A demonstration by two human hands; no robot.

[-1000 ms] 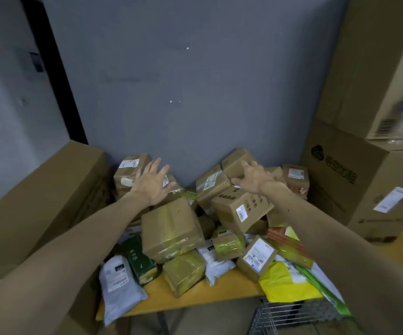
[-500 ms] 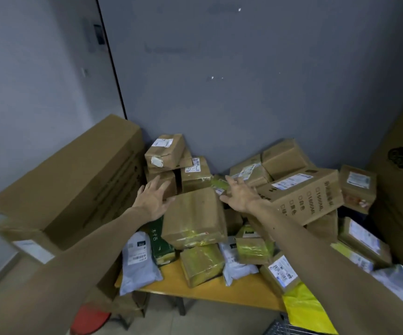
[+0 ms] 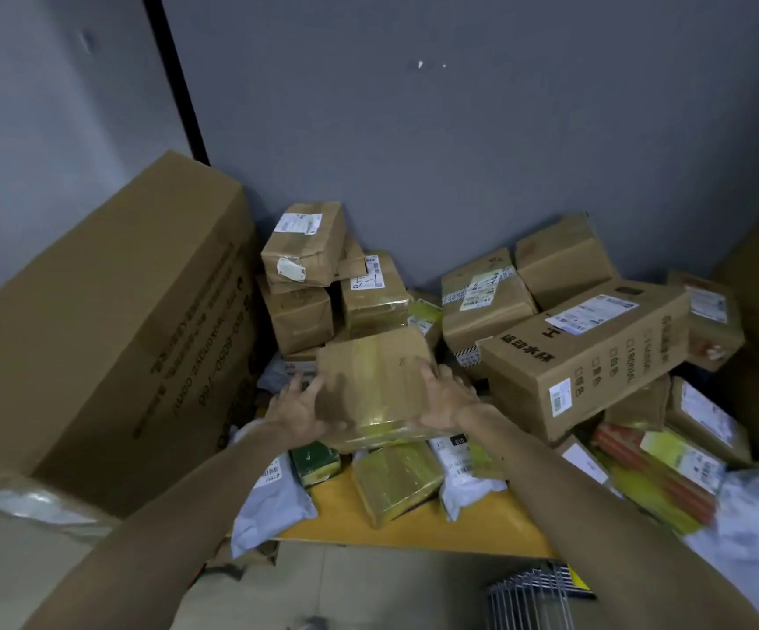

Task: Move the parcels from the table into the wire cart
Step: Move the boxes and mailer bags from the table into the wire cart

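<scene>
Cardboard makes up most of the heap on the yellow table (image 3: 482, 527), which stands in a corner against a matt grey wall (image 3: 459, 129). In the middle of the heap is a squarish brown box (image 3: 375, 379), tilted with its front edge lower. A glossy band of yellowish tape crosses its top. The left hand (image 3: 298, 411) grips its left side, fingers spread and bent against the cardboard, thumb hooked near the front corner. The right hand (image 3: 448, 400) clasps the right side in the same way. Whether the box rests on the parcels beneath it cannot be told.

Below its front edge lie a small dark green carton (image 3: 316, 463), a flat packet (image 3: 396, 484) wrapped all over in shiny yellow tape, and two soft, crumpled plastic bags, one grey (image 3: 273, 502) and one white (image 3: 462, 479). To the right a long box (image 3: 596, 352) with black printed characters and white labels leans on the pile. Behind, small creased boxes (image 3: 305, 254) are stacked against the wall. A very large plain carton (image 3: 109, 334) slants beside the table on the left.

The wire cart (image 3: 532, 597) shows as a corner of thin metal bars at the bottom, below the table's front edge and well apart from the held box.
</scene>
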